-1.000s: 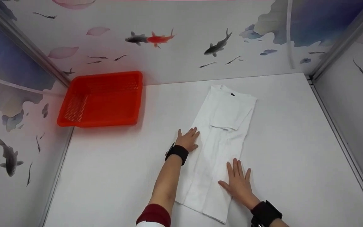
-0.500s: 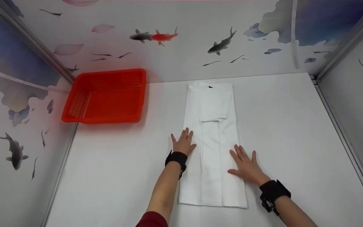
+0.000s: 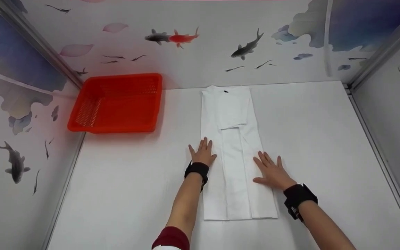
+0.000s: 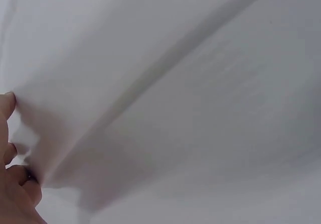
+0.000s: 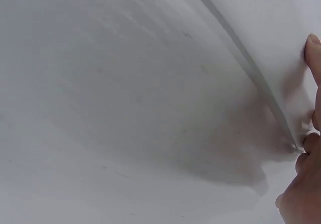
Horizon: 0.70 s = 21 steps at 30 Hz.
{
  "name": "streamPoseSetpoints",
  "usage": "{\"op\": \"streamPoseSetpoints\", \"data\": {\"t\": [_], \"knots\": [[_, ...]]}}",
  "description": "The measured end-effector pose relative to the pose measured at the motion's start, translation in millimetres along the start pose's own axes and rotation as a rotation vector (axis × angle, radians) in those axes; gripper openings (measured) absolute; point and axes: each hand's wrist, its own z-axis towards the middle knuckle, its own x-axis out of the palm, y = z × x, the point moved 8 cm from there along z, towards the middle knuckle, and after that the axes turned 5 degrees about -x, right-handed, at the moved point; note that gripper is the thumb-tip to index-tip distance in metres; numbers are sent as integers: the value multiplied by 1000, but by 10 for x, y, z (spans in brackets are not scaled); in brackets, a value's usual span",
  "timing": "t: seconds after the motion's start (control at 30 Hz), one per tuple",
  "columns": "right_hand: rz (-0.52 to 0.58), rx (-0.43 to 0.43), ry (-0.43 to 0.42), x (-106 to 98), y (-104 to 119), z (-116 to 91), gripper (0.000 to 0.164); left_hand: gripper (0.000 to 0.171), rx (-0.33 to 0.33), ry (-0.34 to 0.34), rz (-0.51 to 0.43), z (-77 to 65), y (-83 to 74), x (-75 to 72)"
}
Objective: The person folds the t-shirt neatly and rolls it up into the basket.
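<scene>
A white shirt (image 3: 234, 173), folded into a long narrow strip, lies flat on the white table with its collar end toward the back wall. One short sleeve is folded down over its upper part, and a small dark label shows at the collar. My left hand (image 3: 202, 155) rests with spread fingers on the shirt's left edge. On the right edge, somewhat lower, my right hand (image 3: 274, 174) lies with its fingers straight and spread. In the left wrist view, fingers (image 4: 10, 106) touch the cloth near its edge; the right wrist view shows fingers (image 5: 314, 58) likewise.
A red plastic basket (image 3: 123, 113) with perforated sides stands at the back left of the table (image 3: 134, 194). Walls printed with fish and petals (image 3: 214, 45) enclose the back and both sides. Each wrist carries a black band (image 3: 197, 169).
The shirt has turned from slanting to nearly straight, its collar end swinging left and its hem moving right, then shifted slightly toward the back wall. Both hands have stayed at its edges.
</scene>
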Motion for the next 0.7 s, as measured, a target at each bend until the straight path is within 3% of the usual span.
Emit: {"op": "streamPoseSetpoints", "data": {"t": [0.2,0.4,0.57,0.7], "knots": [[6,-10,-2,-26,16,31,77,61,1,11,-29,51,-7,-33],[15,-15,-17,-1,23,38,77,58,26,2,-46,7,8,-65],[42,-13,-45,4,6,-5,77,55,117,-32,-70,-74,-32,-94],[31,-58,-107,-29,58,-88,75,53,214,-79,-77,-213,-71,-127]]}}
